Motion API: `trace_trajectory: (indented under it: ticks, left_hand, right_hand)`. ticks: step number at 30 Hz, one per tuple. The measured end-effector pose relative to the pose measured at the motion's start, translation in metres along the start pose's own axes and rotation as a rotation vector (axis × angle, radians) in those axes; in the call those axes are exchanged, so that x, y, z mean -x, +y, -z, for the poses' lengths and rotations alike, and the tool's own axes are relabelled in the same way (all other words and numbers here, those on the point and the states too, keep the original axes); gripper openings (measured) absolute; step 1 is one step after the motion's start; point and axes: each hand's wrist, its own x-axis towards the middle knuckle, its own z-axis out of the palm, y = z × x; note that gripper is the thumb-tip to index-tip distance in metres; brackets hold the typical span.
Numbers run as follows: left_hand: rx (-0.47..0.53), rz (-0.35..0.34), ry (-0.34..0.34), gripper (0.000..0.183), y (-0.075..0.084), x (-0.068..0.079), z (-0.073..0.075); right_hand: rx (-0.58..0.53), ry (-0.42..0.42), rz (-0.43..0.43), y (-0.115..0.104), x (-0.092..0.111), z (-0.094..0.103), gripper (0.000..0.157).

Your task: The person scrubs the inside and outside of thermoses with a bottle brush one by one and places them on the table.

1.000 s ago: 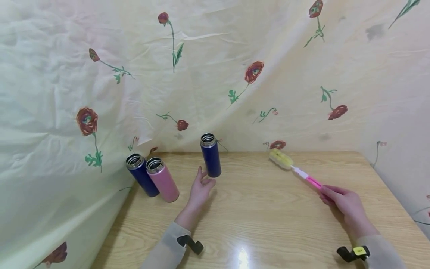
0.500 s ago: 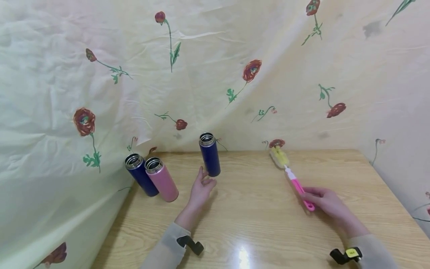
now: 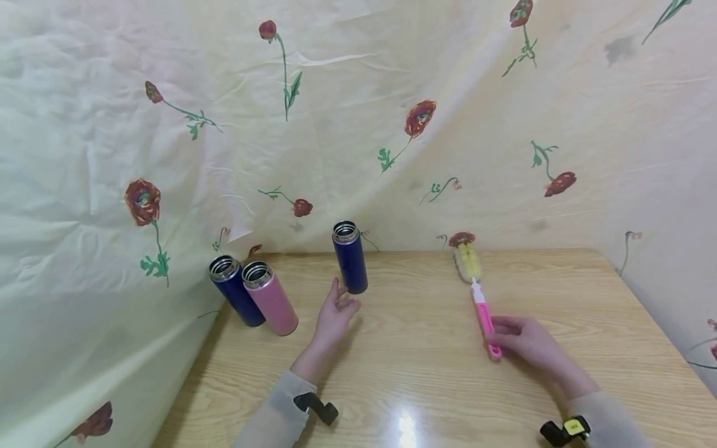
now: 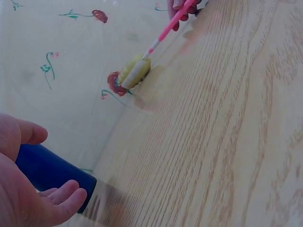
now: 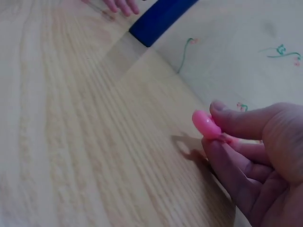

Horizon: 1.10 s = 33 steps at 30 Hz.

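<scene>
With thumb and fingers, my right hand (image 3: 529, 341) pinches the pink handle of a bottle brush (image 3: 483, 316); its yellow sponge head points away toward the back edge. The right wrist view shows the rounded end of the pink handle (image 5: 206, 124) between thumb and fingers. My left hand (image 3: 334, 316) lies palm up with relaxed fingers at the base of a dark blue bottle (image 3: 351, 262). This bottle stands upright without a lid near the back of the table. In the left wrist view the fingers (image 4: 66, 201) overlap the blue bottle (image 4: 57, 172) without curling round it.
At the left of the wooden table (image 3: 414, 348) stand a pink bottle (image 3: 274, 306) and a second dark blue bottle (image 3: 239, 297), close together and lidless. A pale cloth with red flowers (image 3: 347, 124) hangs behind the table and along its left side.
My right hand has moved left with the bottle brush, which has swung from a slant to nearly straight away from me. The left hand and the bottles have stayed put.
</scene>
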Motion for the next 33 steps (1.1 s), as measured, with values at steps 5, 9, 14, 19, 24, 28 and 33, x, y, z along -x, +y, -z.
trace_trajectory:
  ticks: [5,9,14,19,24,28,33]
  left_hand:
    - [-0.006,0.000,-0.009,0.090,0.002,0.001,0.002]
    - [-0.027,0.010,-0.038,0.090,-0.001,0.001,0.006]
    - [-0.095,0.019,-0.065,0.087,-0.005,-0.001,0.012]
    - [-0.171,0.006,-0.095,0.083,-0.008,-0.004,0.020]
    - [-0.247,-0.024,-0.164,0.078,-0.008,-0.005,0.028]
    - [-0.343,-0.106,-0.248,0.072,-0.005,-0.006,0.035]
    - [-0.528,-0.239,-0.323,0.074,-0.001,-0.004,0.043]
  right_hand:
    - [0.097,0.032,-0.027,-0.005,0.000,-0.004,0.074]
    - [0.112,0.051,-0.048,-0.009,-0.001,-0.007,0.076]
    - [0.161,0.087,-0.061,-0.013,-0.001,-0.010,0.076]
    - [0.218,0.117,-0.062,-0.016,0.001,-0.010,0.073]
    - [0.252,0.113,-0.018,-0.012,0.002,-0.004,0.067]
    - [0.304,0.169,0.049,-0.008,0.002,0.005,0.063]
    - [0.382,0.264,0.153,-0.008,0.005,0.012,0.062]
